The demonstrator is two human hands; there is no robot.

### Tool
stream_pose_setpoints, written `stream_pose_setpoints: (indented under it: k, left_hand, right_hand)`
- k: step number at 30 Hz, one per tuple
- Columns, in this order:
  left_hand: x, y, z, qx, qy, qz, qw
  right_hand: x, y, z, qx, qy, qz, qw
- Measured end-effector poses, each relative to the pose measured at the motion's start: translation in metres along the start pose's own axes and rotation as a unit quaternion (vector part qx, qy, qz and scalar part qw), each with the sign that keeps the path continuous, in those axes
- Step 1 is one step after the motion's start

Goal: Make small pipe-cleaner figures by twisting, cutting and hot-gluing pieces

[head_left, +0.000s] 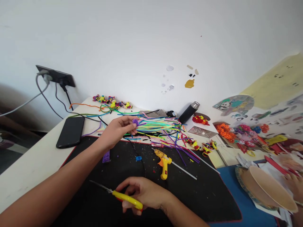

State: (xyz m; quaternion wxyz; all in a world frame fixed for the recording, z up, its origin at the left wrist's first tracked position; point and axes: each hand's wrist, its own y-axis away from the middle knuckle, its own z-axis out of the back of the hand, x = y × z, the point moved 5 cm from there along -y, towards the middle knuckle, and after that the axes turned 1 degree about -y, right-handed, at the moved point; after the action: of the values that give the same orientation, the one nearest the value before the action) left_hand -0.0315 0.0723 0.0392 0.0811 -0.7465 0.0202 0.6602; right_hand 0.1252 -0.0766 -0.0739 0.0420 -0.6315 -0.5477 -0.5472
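My left hand point(120, 129) reaches out over the far edge of the black mat point(87, 197), pinching a small purple fuzzy piece point(135, 122) between thumb and fingers. Behind that piece lies a heap of colourful pipe cleaners point(158, 125). Low in the view, my right hand point(142, 194) has its fingers in the yellow handles of a pair of scissors point(127, 199), whose blades point left. On the mat between my hands are a flat purple fuzzy strip point(106, 156) and a small blue ring point(138, 158). A yellow glue gun point(163, 162) with a clear glue stick lies to their right.
A black phone point(70, 132) lies at the left. Small fuzzy figures point(112, 101) rest by the wall, with others point(208, 147) at the right. A black flask point(189, 112) leans near a white box point(202, 130). Bowls point(272, 187) and another person's hand point(293, 184) are far right.
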Motion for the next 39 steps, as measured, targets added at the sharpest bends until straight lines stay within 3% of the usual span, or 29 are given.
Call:
stream_pose_setpoints:
  k: [4, 8, 14, 16, 21, 30, 39]
  left_hand:
    - [-0.008, -0.001, 0.017, -0.04, 0.022, -0.018, 0.999]
    - [-0.017, -0.003, 0.036, -0.084, 0.039, -0.045, 0.995]
    - [-0.011, -0.007, 0.031, -0.078, 0.047, -0.02, 0.996]
    - [-0.008, -0.007, 0.027, -0.074, 0.045, -0.006, 0.996]
    - [-0.001, -0.008, 0.025, -0.058, 0.034, 0.013, 0.998]
    - [0.01, -0.008, 0.017, -0.038, -0.023, 0.019, 0.999]
    - [0.01, -0.006, 0.009, -0.016, -0.092, 0.009, 0.996]
  right_hand:
    - [0.008, 0.009, 0.008, -0.011, -0.068, 0.064, 0.996]
    - [0.027, 0.029, 0.021, -0.018, -0.124, 0.18, 0.976]
    - [0.043, 0.043, 0.035, -0.09, -0.169, 0.312, 0.931]
    - [0.04, 0.034, 0.036, -0.101, -0.176, 0.305, 0.931]
    - [0.033, 0.013, 0.034, -0.06, -0.133, 0.267, 0.953]
    - [0.045, 0.011, 0.043, -0.048, -0.059, 0.275, 0.958]
    - [0.059, 0.012, 0.034, -0.194, 0.05, 0.233, 0.952]
